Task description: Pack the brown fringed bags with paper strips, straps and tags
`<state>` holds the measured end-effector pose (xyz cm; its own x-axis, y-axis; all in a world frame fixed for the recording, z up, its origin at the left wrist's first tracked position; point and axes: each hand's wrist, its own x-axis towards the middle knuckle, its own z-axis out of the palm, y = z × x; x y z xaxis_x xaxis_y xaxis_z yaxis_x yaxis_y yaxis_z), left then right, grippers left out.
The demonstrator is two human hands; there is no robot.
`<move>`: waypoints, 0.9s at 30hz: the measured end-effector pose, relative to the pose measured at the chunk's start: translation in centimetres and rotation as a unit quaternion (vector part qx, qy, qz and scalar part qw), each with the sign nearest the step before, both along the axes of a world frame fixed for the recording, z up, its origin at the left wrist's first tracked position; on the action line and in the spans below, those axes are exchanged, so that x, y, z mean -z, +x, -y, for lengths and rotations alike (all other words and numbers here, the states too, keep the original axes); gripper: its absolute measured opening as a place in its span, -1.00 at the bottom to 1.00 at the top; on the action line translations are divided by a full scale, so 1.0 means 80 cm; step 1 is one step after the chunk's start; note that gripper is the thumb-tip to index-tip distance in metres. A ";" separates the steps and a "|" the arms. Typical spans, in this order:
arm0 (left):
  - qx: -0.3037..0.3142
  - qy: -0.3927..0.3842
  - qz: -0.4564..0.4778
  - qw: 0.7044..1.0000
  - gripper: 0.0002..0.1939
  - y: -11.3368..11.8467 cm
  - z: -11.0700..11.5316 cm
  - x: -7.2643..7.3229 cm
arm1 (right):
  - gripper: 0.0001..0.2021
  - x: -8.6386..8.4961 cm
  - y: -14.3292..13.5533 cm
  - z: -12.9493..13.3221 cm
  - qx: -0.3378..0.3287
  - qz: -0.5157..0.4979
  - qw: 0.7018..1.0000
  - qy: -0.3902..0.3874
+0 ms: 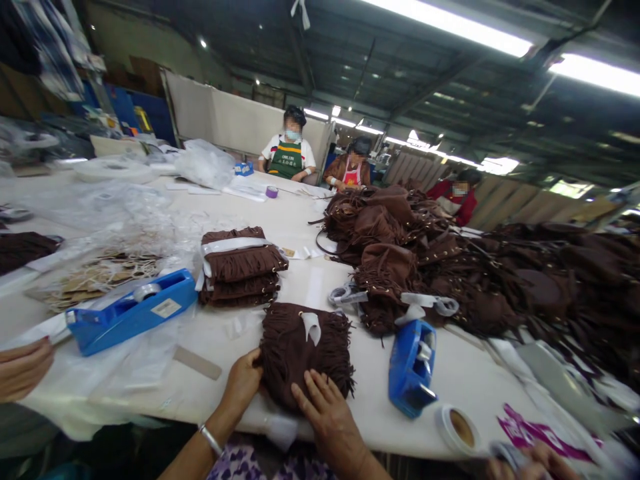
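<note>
A dark brown fringed bag [287, 347] lies flat on the white table in front of me, a piece of white paper [311, 327] at its top. My left hand [244, 380], with a bracelet on the wrist, grips the bag's left edge; some of its fingertips are hidden behind it. Flat on the bag's lower right front rests my right hand [325, 405], fingers stretched out. Just beyond the bag, to the left, sits a stack of folded brown fringed bags [240, 267] with white paper around it.
Blue tape dispensers stand left [135, 313] and right [413, 367]. A tape roll [457, 430] lies near the front edge. A large heap of brown bags [450, 267] fills the right side. Other people's hands show at left [23, 370] and lower right [535, 463]; several co-workers sit opposite.
</note>
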<state>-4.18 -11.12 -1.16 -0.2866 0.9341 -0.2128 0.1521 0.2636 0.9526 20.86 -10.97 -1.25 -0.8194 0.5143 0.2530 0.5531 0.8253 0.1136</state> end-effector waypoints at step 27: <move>0.130 0.269 -0.645 0.703 -0.29 0.056 0.000 0.030 | -0.59 0.039 -0.006 -0.004 0.006 -0.114 0.987 0.116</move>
